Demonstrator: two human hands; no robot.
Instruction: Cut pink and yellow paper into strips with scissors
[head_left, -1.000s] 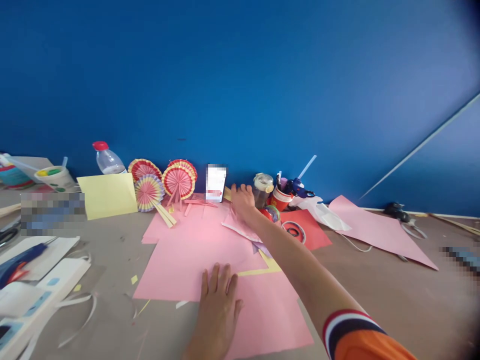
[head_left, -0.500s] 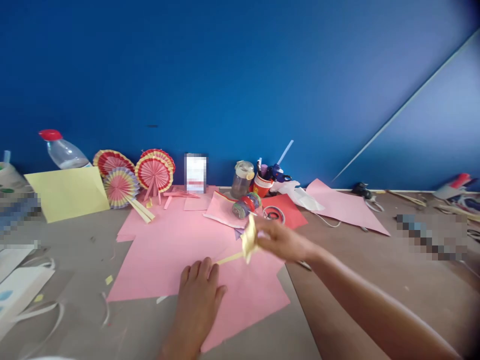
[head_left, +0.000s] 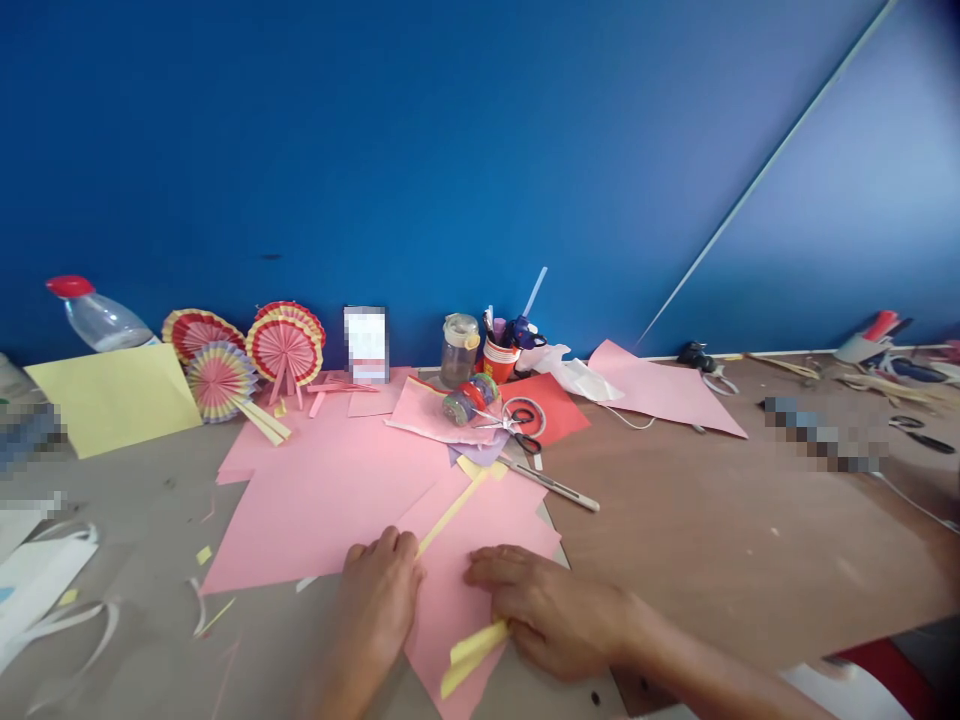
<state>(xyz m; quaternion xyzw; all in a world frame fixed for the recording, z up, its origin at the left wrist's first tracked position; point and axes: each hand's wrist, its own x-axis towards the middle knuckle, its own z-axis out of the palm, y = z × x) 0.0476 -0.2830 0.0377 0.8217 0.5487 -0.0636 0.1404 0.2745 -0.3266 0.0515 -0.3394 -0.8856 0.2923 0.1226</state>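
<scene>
My left hand (head_left: 379, 600) lies flat on a pink paper sheet (head_left: 315, 505) near the table's front edge, fingers together and stretched out. My right hand (head_left: 547, 610) rests beside it on the same pink sheets, fingers curled over a folded yellow paper strip (head_left: 474, 655) that sticks out under the palm. A long thin yellow strip (head_left: 454, 510) runs diagonally from between my hands toward the back.
Paper fans (head_left: 247, 355), a yellow sheet (head_left: 112, 395), a plastic bottle (head_left: 94, 315), a jar (head_left: 459, 350), a red cup of pens (head_left: 501, 355), tape rolls (head_left: 469, 398) and scissors (head_left: 517, 428) line the blue wall. More pink paper (head_left: 667, 390) and tools (head_left: 892, 345) lie at the right.
My right hand pulled back from the far clutter, brought a yellow paper piece toward me and set it down by my left hand. The view shifted right.
</scene>
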